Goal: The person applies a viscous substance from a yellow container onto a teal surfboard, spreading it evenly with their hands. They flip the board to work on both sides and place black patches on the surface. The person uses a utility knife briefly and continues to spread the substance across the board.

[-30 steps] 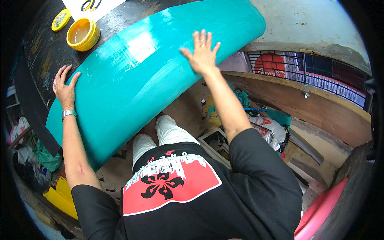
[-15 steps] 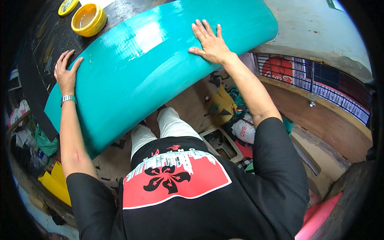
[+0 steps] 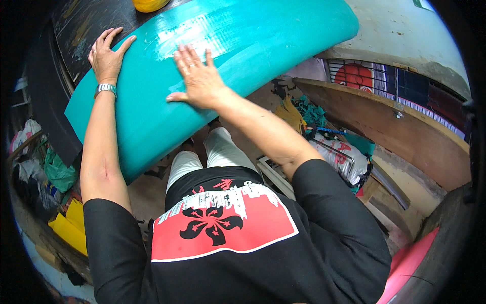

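Observation:
A large teal sheet (image 3: 152, 111) with a smooth face lies over the dark worktable (image 3: 81, 45), and its near edge hangs past the table toward my legs. A glossy, wet-looking patch shines on its upper middle. Palm down, my right hand (image 3: 200, 81) rests on the sheet just below that patch with its fingers spread. At the sheet's left edge my left hand (image 3: 106, 61) lies with thumb and fingers apart, the thumb on the teal surface. Neither hand grips anything.
A yellow tub (image 3: 150, 4) is cut off by the top edge, beyond the sheet. Bags and yellow material (image 3: 70, 228) lie at the lower left. Scraps and a white bag (image 3: 341, 157) crowd the floor at right, beside a wooden board (image 3: 385, 114).
My right hand has slid left across the sheet, toward my left hand. The view has shifted, so the tub now shows only at the top edge.

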Tool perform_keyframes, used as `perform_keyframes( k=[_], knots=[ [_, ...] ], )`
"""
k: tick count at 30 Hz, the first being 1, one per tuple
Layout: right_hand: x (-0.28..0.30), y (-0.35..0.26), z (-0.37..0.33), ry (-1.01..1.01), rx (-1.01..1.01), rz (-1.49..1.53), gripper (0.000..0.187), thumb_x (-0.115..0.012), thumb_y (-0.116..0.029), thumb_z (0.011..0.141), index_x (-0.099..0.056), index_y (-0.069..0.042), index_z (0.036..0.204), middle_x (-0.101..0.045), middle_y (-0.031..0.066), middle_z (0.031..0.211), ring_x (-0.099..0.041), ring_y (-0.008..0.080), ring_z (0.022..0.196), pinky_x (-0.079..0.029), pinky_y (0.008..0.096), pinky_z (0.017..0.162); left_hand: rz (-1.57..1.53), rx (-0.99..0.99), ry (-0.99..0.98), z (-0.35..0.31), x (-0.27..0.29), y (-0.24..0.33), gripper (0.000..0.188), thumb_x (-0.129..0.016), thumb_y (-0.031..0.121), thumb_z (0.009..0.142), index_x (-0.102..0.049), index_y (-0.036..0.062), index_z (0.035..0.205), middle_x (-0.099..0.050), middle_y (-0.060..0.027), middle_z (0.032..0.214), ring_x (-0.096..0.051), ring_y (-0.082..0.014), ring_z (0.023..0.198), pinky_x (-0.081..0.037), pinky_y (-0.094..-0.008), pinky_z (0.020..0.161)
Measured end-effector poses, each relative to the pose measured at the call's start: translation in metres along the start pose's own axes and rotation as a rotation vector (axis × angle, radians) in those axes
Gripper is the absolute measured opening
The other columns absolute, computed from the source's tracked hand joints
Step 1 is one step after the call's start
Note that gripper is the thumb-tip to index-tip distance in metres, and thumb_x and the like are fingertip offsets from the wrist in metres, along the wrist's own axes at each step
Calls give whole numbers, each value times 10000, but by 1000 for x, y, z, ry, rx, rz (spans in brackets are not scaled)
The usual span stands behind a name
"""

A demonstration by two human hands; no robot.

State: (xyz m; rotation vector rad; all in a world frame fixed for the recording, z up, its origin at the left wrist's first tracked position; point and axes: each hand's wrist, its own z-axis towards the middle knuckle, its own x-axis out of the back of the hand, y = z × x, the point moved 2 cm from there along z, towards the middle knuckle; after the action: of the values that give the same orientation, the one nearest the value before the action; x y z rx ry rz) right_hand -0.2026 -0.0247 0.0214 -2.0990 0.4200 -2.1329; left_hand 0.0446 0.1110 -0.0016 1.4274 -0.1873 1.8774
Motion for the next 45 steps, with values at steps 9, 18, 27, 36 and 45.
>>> perform_keyframes(
  k=[9,18,27,36,45],
  knots=[
    [30,-93,20,-211,210,516,743,-584,-553,910,-322,-239,1530,-451,137,1496,-420,308,1389,-157,678,1136,-57,10,-25,4,13,10,497,-736,566,765,-712,246,1144,-599,-7,1270,-504,-235,1250,-321,-470,1082],
    [140,40,196,-67,-194,15,749,-818,-270,756,-495,-231,1430,-693,166,1143,-699,317,1002,-568,421,833,-101,85,-50,2,21,17,510,-751,550,756,-704,243,1160,-583,10,1269,-485,-218,1252,-288,-462,1119],
    [100,47,265,-1025,-716,-258,618,-731,-539,814,-643,-72,1208,-706,183,911,-683,253,634,-570,369,565,-89,72,-24,3,15,13,519,-750,566,741,-706,257,1155,-591,10,1274,-470,-222,1275,-294,-470,1106],
    [125,69,250,-474,-457,609,533,-613,-564,897,-665,-60,1063,-657,157,684,-585,212,456,-466,320,416,-52,64,-20,2,8,10,522,-728,611,747,-705,289,1157,-579,29,1297,-460,-213,1288,-268,-474,1128],
    [107,58,145,-516,-337,157,846,-526,-870,735,-748,-55,786,-709,177,914,-680,323,898,-518,463,880,-25,49,-58,3,10,10,495,-720,587,789,-699,285,1180,-584,30,1306,-473,-218,1296,-275,-477,1130]
  ],
)
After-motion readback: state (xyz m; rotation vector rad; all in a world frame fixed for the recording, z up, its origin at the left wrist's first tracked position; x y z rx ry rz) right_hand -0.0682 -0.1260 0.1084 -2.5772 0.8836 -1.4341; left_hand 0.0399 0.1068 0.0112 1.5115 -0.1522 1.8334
